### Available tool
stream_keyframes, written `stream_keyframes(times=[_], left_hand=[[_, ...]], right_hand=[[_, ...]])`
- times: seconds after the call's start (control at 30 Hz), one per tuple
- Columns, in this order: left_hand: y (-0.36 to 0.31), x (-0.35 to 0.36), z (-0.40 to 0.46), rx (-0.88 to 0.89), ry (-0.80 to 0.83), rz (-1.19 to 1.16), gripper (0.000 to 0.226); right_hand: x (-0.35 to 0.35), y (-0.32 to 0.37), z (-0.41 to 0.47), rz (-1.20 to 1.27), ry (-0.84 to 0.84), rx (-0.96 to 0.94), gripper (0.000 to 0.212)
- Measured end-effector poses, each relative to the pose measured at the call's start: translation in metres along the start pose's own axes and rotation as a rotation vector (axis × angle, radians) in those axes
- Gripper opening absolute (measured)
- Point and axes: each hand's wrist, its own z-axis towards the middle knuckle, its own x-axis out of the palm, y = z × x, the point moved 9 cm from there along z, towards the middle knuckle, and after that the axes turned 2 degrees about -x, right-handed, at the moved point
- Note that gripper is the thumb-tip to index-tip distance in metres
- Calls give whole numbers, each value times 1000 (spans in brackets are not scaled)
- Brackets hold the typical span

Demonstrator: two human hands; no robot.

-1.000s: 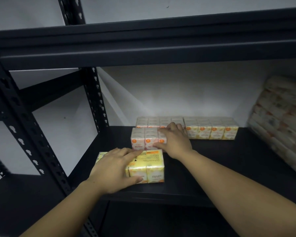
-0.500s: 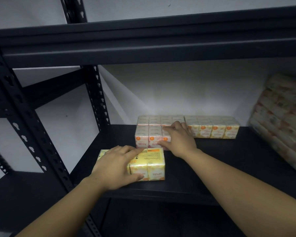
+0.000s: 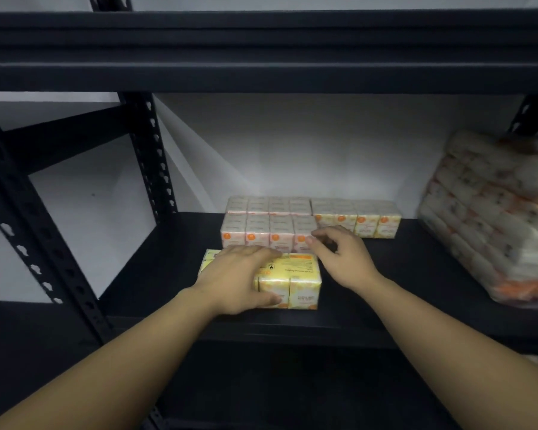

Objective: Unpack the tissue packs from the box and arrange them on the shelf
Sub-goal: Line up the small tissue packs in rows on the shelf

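Observation:
A yellow tissue pack (image 3: pixel 295 278) lies near the front of the black shelf (image 3: pixel 401 293). My left hand (image 3: pixel 235 280) rests on top of it, fingers over its top and thumb on its front face. Behind it stands a pink tissue pack (image 3: pixel 257 232) with orange dots. Another pink pack (image 3: pixel 267 206) and a yellow pack (image 3: pixel 361 217) line the back wall. My right hand (image 3: pixel 342 254) hovers with curled fingers just off the right end of the nearer pink pack, holding nothing. No box is in view.
A large wrapped bundle of tissue rolls (image 3: pixel 494 218) fills the shelf's right end. A black perforated upright (image 3: pixel 151 153) stands at the back left, another (image 3: pixel 28 231) at the front left. The upper shelf beam (image 3: pixel 267 54) hangs low overhead.
My right hand has come off the nearer pink pack and drawn back toward me and slightly right. My left hand stays on the yellow pack.

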Motion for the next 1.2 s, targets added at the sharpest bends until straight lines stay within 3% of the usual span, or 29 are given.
stream_keyframes(times=[0.3, 0.6, 0.73, 0.87, 1.03, 1.13, 1.2], left_hand=[[-35, 11, 37, 53, 110, -31, 88], [-95, 38, 74, 110, 234, 17, 103], [-106, 21, 86, 125, 190, -150, 99], [-107, -39, 102, 70, -46, -472, 88], [-91, -77, 105, -1, -166, -772, 76], [-88, -76, 97, 34, -157, -840, 64], [-82, -74, 92, 43, -149, -824, 56]], right_hand=[[-34, -54, -52, 66, -4, 153, 31], [-54, -65, -78, 170, -93, 230, 24], [-73, -73, -90, 197, -133, 257, 35], [-85, -74, -95, 249, -112, 250, 31], [-76, -69, -84, 286, -4, 250, 65], [-59, -54, -74, 332, 46, 227, 101], [-43, -45, -68, 366, 91, 210, 113]])
